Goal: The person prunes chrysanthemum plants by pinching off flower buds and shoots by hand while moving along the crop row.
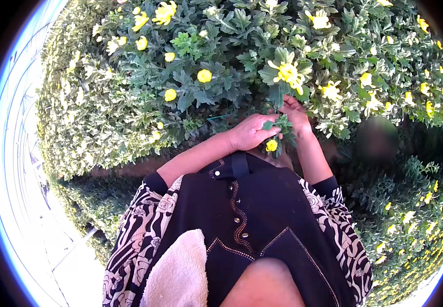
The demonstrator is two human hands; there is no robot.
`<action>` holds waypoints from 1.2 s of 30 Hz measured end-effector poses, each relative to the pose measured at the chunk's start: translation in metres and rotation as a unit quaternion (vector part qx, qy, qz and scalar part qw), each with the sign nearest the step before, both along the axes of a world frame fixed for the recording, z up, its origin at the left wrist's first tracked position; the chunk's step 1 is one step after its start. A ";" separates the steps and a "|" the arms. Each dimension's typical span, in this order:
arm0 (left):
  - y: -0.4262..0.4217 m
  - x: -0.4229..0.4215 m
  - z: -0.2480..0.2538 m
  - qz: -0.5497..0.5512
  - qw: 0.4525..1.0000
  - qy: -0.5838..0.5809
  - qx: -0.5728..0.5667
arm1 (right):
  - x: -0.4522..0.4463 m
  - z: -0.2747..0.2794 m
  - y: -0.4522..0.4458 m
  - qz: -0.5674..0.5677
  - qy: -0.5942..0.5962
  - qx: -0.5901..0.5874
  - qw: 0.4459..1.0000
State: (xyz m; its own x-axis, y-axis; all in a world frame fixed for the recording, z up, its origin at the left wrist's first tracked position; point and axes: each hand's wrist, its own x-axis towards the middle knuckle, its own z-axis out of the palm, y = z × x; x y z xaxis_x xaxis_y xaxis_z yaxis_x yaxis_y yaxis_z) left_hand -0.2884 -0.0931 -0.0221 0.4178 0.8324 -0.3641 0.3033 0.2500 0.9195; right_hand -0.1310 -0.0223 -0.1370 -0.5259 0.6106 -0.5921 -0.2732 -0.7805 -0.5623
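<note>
A person is wearing a dark top (278,204) with black-and-cream sleeves (135,225).
Small round buttons (245,235) are running down the front beside a wavy line of bronze-toned studs (238,210), and more studs are tracing pointed, angled edges on both sides; the sleeves are showing roses and bold curving stripes and are ending in plain dark cuffs (326,186), while a dark strap (240,165) is crossing the hem and a fluffy, pale pinkish towel (178,268) is covering part of the left side.
</note>
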 end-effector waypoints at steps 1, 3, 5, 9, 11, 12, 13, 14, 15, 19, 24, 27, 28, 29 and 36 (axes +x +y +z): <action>-0.002 -0.001 0.000 0.037 0.999 -0.018 0.027 | -0.001 0.001 0.001 0.006 -0.001 0.002 1.000; -0.007 -0.002 -0.002 0.077 0.995 -0.038 0.055 | 0.000 -0.001 0.002 -0.075 -0.062 -0.037 0.995; -0.011 -0.002 -0.004 0.100 0.993 -0.062 0.027 | 0.001 -0.015 -0.001 -0.099 -0.082 -0.059 0.990; -0.014 -0.005 -0.003 0.099 0.991 -0.085 0.026 | 0.000 -0.024 -0.008 -0.154 -0.122 -0.026 0.980; -0.011 -0.005 -0.006 0.091 0.993 -0.054 0.053 | 0.001 -0.033 -0.004 -0.170 -0.134 -0.013 0.976; -0.009 -0.006 -0.006 0.083 0.993 -0.020 0.079 | 0.000 -0.040 -0.004 -0.172 -0.138 -0.011 0.975; -0.009 -0.006 -0.007 0.081 0.993 -0.024 0.082 | -0.001 -0.046 -0.004 -0.184 -0.153 0.007 0.971; -0.009 -0.006 -0.005 0.086 0.993 -0.041 0.072 | -0.002 -0.043 -0.002 -0.198 -0.169 0.025 0.965; -0.010 -0.005 -0.003 0.090 0.992 -0.059 0.061 | -0.006 -0.041 0.000 -0.236 -0.182 0.016 0.955; -0.025 -0.009 -0.021 0.096 0.991 -0.052 0.078 | 0.015 -0.024 0.017 -0.272 -0.188 0.012 0.944; -0.022 -0.042 0.019 0.198 0.975 -0.101 0.030 | 0.049 0.029 -0.031 -0.049 -0.201 0.208 0.956; -0.037 -0.075 0.012 0.246 0.948 -0.188 0.067 | 0.083 0.024 -0.069 0.014 -0.372 0.264 0.890; -0.047 -0.091 0.011 0.217 0.969 -0.116 0.018 | 0.091 0.022 -0.082 0.157 -0.506 0.341 0.777; -0.053 -0.102 0.018 0.186 0.981 -0.041 -0.030 | 0.088 0.029 -0.091 0.289 -0.609 0.400 0.621; -0.062 -0.137 0.005 0.159 0.968 0.142 0.130 | -0.064 0.100 -0.099 0.111 -0.312 0.461 0.824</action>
